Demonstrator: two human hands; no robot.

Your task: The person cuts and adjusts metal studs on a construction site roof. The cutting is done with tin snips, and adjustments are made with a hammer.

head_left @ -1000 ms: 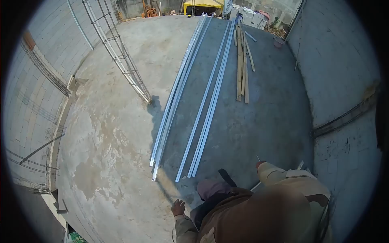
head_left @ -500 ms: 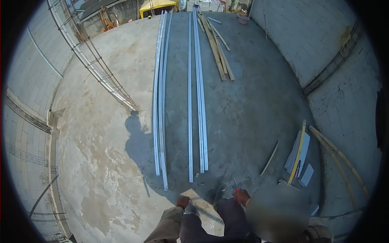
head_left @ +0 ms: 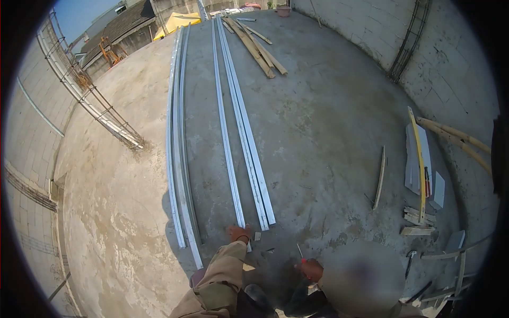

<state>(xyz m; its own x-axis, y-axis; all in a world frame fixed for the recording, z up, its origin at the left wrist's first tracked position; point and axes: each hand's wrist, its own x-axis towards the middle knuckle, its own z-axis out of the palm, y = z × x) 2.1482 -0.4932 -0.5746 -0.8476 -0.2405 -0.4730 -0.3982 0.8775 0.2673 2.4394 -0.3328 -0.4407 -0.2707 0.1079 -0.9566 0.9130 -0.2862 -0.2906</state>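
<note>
My left hand [head_left: 240,233] reaches down to the near end of a long silvery metal channel [head_left: 227,159] on the floor, its fingers closed over it. The end of the channel shows just past my wrist. In my right hand [head_left: 312,270], near my knees, is a screwdriver [head_left: 303,259] with a red handle and a thin shaft pointing up and away. A blurred patch hides my right forearm. Beside my left hand lies a small grey offcut [head_left: 257,236]. More metal channels [head_left: 249,153] run parallel to the right, and others [head_left: 177,159] to the left.
Wooden planks [head_left: 257,50] lie at the far end of the concrete floor [head_left: 328,143]. At right are a yellow spirit level [head_left: 419,159], white blocks [head_left: 438,191] and bamboo poles [head_left: 458,139]. A rebar column cage [head_left: 93,95] leans at left. Block walls [head_left: 450,63] flank both sides.
My left hand has moved forward from near my knee onto the channel's end. My view has turned to the right. The screwdriver stays in my right hand.
</note>
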